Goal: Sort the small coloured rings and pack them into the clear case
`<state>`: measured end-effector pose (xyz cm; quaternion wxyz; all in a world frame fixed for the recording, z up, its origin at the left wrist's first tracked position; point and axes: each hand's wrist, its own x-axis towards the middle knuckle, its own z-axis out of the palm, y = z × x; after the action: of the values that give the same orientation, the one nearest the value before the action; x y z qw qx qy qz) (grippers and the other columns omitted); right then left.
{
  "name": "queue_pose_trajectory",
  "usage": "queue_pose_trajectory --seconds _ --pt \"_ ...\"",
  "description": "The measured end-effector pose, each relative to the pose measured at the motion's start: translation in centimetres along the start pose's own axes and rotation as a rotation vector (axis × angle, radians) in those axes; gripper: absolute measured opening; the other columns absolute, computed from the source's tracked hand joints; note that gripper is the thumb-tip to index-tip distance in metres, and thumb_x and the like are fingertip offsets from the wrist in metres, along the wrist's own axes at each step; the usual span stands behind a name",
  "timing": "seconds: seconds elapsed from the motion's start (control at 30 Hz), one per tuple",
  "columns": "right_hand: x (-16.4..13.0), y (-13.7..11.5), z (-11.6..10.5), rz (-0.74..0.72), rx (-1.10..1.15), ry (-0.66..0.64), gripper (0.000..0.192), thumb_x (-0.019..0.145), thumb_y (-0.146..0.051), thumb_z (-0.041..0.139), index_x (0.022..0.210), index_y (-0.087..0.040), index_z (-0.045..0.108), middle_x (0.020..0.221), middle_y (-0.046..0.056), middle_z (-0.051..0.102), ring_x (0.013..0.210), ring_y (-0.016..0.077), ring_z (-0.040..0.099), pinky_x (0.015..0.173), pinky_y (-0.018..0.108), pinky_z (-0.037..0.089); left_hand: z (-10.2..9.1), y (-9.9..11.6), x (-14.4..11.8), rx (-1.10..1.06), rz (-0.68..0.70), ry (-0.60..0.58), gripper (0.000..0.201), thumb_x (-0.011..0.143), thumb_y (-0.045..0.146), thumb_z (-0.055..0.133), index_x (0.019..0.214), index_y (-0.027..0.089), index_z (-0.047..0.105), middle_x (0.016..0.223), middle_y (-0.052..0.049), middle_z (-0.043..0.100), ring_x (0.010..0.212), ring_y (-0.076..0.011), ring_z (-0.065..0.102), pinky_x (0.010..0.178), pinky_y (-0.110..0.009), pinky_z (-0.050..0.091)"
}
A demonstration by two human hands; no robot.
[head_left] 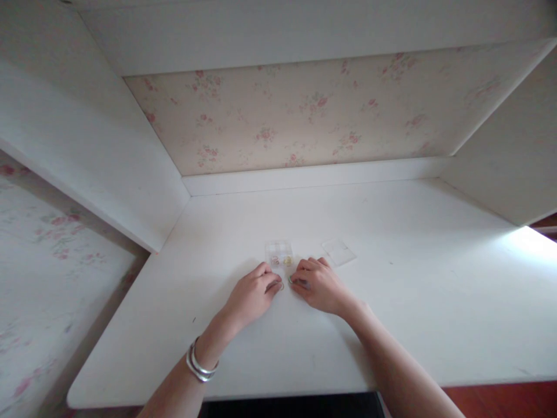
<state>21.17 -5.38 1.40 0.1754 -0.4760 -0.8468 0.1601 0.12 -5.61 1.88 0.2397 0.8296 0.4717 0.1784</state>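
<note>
My left hand (255,293) and my right hand (317,284) rest close together on a white desk (391,290), fingers curled. Each hand pinches a small ring-shaped piece against the desktop; the piece at my left fingertips (279,286) looks golden, the one under my right fingers (292,281) is mostly hidden. Just beyond the fingertips stands a small clear plastic box (279,253) with compartments holding tiny pinkish and golden items. Its clear lid (338,251) lies flat to the right. A silver bangle (198,366) circles my left wrist.
The desk sits in a white alcove with side panels (108,174) left and right and a floral back wall (304,110). A floral surface (52,261) lies to the left. Bright light falls on the desk's right end (522,244).
</note>
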Motion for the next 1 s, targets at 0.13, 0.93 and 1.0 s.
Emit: queue_pose_trajectory --seconds 0.13,0.93,1.0 --pt "0.1 -0.1 0.1 -0.005 -0.019 -0.011 0.012 0.085 -0.024 0.055 0.086 -0.026 0.067 0.085 0.0 0.059 0.083 0.0141 0.05 0.077 0.03 0.027 0.7 0.0 -0.4 0.072 0.007 -0.039 0.017 0.09 0.027 0.047 0.089 0.023 0.063 0.091 -0.001 0.055 0.08 -0.0122 0.057 0.076 -0.023 0.043" --pt "-0.1 -0.1 -0.1 -0.046 -0.012 0.021 0.014 0.082 -0.02 0.055 0.081 -0.023 0.069 0.081 0.002 0.06 0.08 0.0149 0.05 0.077 0.031 0.028 0.4 0.9 4.7 0.118 0.045 0.167 0.018 0.091 0.026 0.046 0.09 0.021 0.063 0.093 -0.003 0.057 0.08 -0.0126 0.057 0.074 -0.024 0.044" --pt "0.0 -0.1 -0.1 -0.042 -0.005 0.027 0.015 0.083 -0.02 0.054 0.082 -0.024 0.068 0.081 0.002 0.06 0.081 0.0148 0.051 0.077 0.031 0.028 0.4 1.0 3.8 0.079 0.05 0.203 0.018 0.091 0.026 0.045 0.092 0.021 0.063 0.092 -0.003 0.056 0.081 -0.0126 0.056 0.077 -0.025 0.044"
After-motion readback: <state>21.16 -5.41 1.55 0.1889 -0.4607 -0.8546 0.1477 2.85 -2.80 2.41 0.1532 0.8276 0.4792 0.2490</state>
